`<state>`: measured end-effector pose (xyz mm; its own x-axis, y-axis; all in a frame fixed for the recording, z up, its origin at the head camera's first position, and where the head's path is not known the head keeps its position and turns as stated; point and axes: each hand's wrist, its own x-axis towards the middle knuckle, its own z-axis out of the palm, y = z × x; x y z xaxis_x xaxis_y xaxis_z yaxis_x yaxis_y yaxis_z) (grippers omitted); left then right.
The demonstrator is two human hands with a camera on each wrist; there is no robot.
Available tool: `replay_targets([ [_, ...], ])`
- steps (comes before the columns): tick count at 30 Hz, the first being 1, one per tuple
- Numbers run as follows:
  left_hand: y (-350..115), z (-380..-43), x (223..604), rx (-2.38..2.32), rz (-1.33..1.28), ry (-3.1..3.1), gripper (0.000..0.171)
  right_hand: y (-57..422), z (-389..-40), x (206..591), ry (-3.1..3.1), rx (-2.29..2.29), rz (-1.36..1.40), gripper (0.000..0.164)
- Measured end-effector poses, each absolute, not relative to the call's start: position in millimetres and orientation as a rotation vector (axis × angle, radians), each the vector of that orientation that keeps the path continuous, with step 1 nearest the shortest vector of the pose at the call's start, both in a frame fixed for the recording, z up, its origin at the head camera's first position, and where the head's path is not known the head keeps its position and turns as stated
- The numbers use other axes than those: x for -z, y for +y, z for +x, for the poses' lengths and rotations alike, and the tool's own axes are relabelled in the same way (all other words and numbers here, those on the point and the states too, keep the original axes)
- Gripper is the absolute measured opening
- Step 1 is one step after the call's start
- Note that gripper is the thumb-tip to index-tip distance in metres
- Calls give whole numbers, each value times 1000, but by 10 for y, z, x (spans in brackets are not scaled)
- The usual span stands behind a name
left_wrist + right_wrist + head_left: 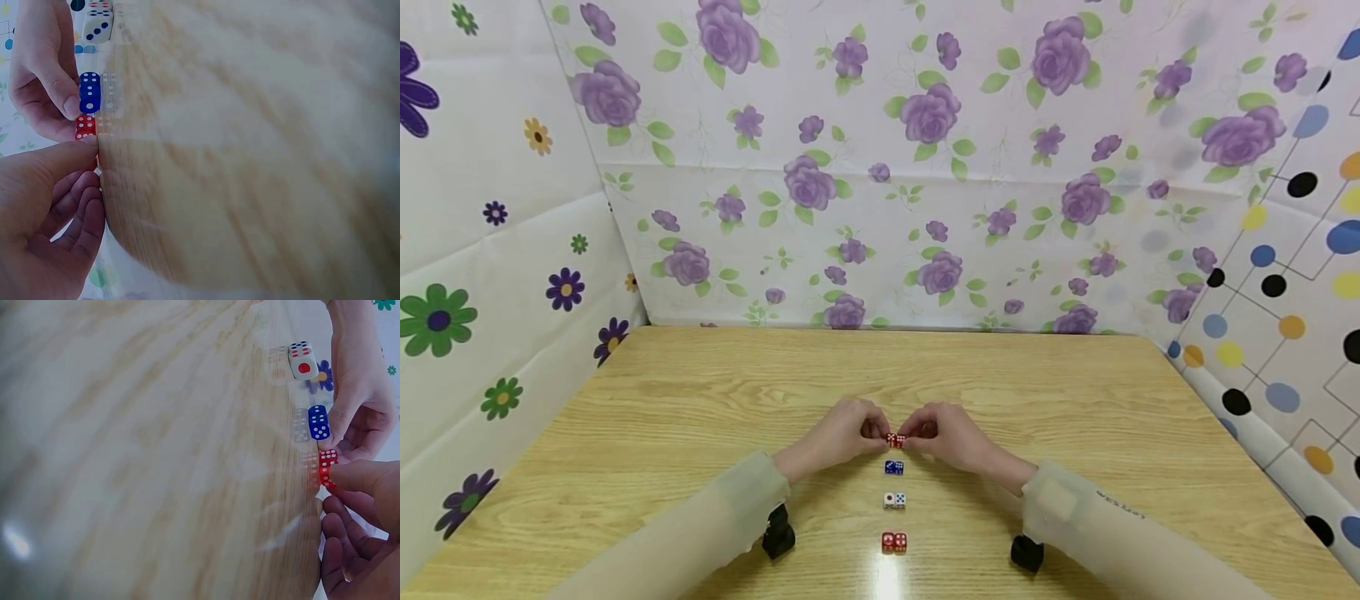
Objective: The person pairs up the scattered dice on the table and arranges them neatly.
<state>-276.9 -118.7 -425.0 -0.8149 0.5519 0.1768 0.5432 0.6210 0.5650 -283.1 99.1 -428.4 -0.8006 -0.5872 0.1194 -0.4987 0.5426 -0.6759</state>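
Two small red dice [896, 440] with white pips stand side by side at the far end of a short column of dice. From the left, my left hand [844, 435] pinches the left red die between thumb and fingers. My right hand [951, 436] pinches the right one from the other side. In the right wrist view, the right thumb presses the outer face of a red die [327, 461]. Just nearer than the hands sits a pair of blue dice [894, 467], set face to face.
Further down the column come two white dice [894, 500], then a pair of translucent red dice [894, 542] closest to me. All stand on a glossy wooden table [700, 392]. A floral cloth [880, 217] hangs behind its far edge, with patterned sheets at both sides.
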Motion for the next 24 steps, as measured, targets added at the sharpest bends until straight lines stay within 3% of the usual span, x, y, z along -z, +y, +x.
replay_targets([
  [24,-1189,-2770,4270,-956,931,2835,10,1004,-2837,4297,2648,1106,-941,11],
])
